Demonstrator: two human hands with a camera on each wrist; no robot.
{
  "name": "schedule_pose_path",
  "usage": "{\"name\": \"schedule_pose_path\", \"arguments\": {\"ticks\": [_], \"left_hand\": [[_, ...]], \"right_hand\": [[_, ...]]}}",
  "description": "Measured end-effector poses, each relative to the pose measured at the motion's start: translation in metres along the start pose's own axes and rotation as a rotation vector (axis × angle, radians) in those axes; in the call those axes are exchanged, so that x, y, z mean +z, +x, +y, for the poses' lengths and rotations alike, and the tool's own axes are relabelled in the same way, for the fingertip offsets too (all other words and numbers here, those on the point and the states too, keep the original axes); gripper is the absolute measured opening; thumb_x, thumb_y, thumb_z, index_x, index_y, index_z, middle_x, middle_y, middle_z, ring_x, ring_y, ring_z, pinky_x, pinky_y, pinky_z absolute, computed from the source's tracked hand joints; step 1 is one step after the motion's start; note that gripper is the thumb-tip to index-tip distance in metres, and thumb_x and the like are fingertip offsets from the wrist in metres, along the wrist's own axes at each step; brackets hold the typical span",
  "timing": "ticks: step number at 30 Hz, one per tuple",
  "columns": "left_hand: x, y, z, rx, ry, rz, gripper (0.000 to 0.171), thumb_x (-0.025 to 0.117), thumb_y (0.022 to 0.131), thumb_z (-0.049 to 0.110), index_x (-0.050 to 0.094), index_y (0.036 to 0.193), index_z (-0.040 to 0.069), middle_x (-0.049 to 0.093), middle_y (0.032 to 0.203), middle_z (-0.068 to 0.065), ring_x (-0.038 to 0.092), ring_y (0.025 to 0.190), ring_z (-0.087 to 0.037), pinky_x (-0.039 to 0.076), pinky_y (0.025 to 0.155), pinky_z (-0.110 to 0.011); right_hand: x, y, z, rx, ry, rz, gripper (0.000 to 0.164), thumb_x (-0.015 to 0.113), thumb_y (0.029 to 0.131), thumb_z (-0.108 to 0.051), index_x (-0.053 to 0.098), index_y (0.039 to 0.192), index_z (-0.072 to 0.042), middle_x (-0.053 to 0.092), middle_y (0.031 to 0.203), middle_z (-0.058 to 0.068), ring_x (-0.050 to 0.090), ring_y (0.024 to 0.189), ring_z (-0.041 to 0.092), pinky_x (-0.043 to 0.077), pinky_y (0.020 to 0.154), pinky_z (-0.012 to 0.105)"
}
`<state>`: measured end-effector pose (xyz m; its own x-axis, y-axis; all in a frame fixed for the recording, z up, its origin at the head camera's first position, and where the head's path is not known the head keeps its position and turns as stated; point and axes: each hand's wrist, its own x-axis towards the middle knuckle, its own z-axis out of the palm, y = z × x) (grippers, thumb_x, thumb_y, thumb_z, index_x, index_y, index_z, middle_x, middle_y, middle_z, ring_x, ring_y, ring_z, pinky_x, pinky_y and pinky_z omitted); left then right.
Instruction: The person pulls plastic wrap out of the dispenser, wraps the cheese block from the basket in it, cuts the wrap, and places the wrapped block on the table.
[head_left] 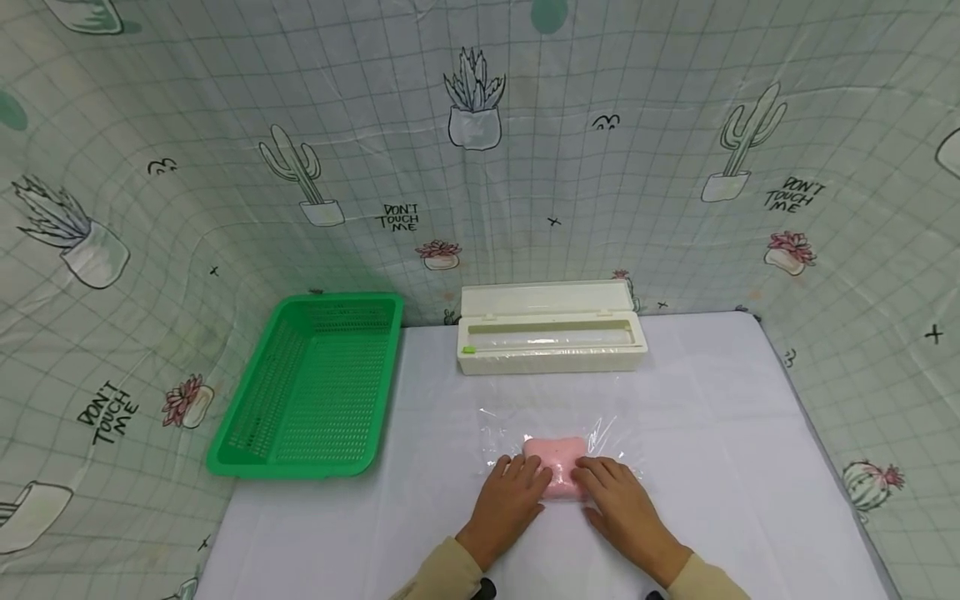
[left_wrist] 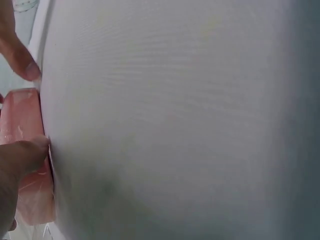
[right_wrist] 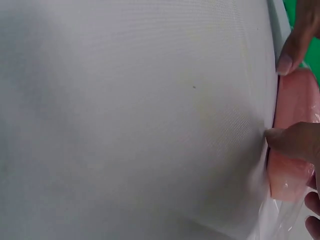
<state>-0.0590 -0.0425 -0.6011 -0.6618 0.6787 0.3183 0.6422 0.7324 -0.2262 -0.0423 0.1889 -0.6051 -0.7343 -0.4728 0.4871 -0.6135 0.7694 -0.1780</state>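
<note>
A pink block with rounded corners (head_left: 556,454) lies on the white table, with clear plastic film (head_left: 600,429) under and around it. The left hand (head_left: 506,502) holds its left end, and the thumb (left_wrist: 32,152) presses the block's near side. At the right end, the right hand (head_left: 622,508) holds the block, fingers over film and edge. Its thumb (right_wrist: 287,140) lies against the near face of the block (right_wrist: 295,100). Glossy film covers the block in both wrist views. The palms hide the undersides of some fingers.
Behind the block stands a white cling-film box (head_left: 551,360), lid raised, with a green slider on its front edge. A green plastic basket (head_left: 382,400) stands at the left. Patterned cloth (head_left: 570,167) encloses the back and sides of the white table (head_left: 720,450).
</note>
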Motion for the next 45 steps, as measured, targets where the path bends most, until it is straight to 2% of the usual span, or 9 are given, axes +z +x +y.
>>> {"name": "schedule_pose_path", "arguments": {"ticks": [4,7,13,21,25,31,38,41,45], "left_hand": [[0.001,0.003,0.001,0.002,0.031,0.024,0.045,0.088,0.082,0.044,0.067,0.116,0.024,0.063,0.111,0.006,0.061,0.107,-0.014,0.049,0.096,-0.032],[0.001,0.004,0.001,0.008,0.045,0.032,0.032,0.083,0.088,0.04,0.068,0.111,0.024,0.064,0.107,0.008,0.062,0.107,-0.013,0.049,0.095,-0.032],[-0.004,0.006,-0.003,0.008,0.041,0.011,0.019,0.075,0.096,0.034,0.069,0.11,0.023,0.066,0.106,0.009,0.063,0.104,-0.014,0.049,0.093,-0.031],[-0.021,0.021,-0.013,-0.035,0.017,-0.125,0.027,0.074,0.1,0.033,0.071,0.125,0.022,0.071,0.116,0.007,0.064,0.109,-0.014,0.051,0.099,-0.033],[-0.025,0.03,-0.019,-0.065,0.009,-0.152,0.034,0.069,0.103,0.033,0.067,0.134,0.02,0.072,0.12,0.007,0.064,0.111,-0.015,0.051,0.102,-0.034],[-0.021,0.041,-0.027,-0.091,-0.031,-0.099,0.026,0.063,0.106,0.026,0.063,0.13,0.018,0.069,0.12,0.004,0.063,0.112,-0.016,0.049,0.103,-0.035],[-0.009,0.052,-0.033,-0.109,0.049,-0.047,0.032,0.067,0.103,0.027,0.067,0.133,0.017,0.065,0.121,0.002,0.062,0.111,-0.016,0.05,0.101,-0.034],[-0.004,0.055,-0.035,-0.116,0.077,-0.027,0.033,0.07,0.101,0.024,0.066,0.133,0.019,0.066,0.115,0.003,0.063,0.108,-0.015,0.05,0.099,-0.032],[0.003,0.06,-0.037,-0.135,0.113,-0.003,0.031,0.072,0.098,0.02,0.064,0.127,0.02,0.067,0.112,0.003,0.063,0.105,-0.016,0.05,0.097,-0.032]], "right_hand": [[0.006,0.004,0.003,-0.038,-0.015,0.041,0.055,0.087,0.061,0.005,0.067,0.11,-0.008,0.068,0.116,0.007,0.063,0.105,0.029,0.053,0.089,0.045],[0.008,0.007,0.007,-0.061,-0.024,0.068,0.048,0.08,0.062,0.007,0.067,0.106,-0.008,0.067,0.11,0.006,0.062,0.101,0.028,0.053,0.085,0.044],[-0.001,0.014,0.012,-0.065,0.017,0.04,0.044,0.085,0.066,0.003,0.07,0.104,-0.009,0.07,0.104,0.004,0.063,0.1,0.028,0.054,0.085,0.045],[-0.023,0.035,0.014,0.0,0.054,-0.056,0.035,0.088,0.078,0.002,0.074,0.108,-0.009,0.073,0.103,0.002,0.065,0.104,0.027,0.054,0.091,0.048],[-0.029,0.049,0.018,0.056,0.075,-0.122,0.029,0.085,0.085,0.001,0.075,0.111,-0.008,0.075,0.103,0.002,0.065,0.108,0.028,0.054,0.094,0.05],[-0.029,0.064,0.026,0.115,0.104,-0.157,0.025,0.079,0.09,0.0,0.075,0.115,-0.004,0.075,0.103,0.005,0.064,0.108,0.03,0.054,0.094,0.051],[-0.016,0.077,0.034,0.073,0.049,-0.047,0.027,0.078,0.09,0.001,0.073,0.117,0.0,0.074,0.109,0.012,0.066,0.105,0.034,0.055,0.091,0.051],[-0.011,0.08,0.034,0.047,0.021,0.006,0.033,0.08,0.086,0.004,0.071,0.117,-0.002,0.072,0.111,0.012,0.067,0.106,0.034,0.055,0.092,0.051],[-0.004,0.082,0.033,-0.002,-0.025,0.031,0.035,0.083,0.081,0.005,0.072,0.114,-0.004,0.072,0.11,0.012,0.067,0.105,0.034,0.055,0.094,0.05]]}}
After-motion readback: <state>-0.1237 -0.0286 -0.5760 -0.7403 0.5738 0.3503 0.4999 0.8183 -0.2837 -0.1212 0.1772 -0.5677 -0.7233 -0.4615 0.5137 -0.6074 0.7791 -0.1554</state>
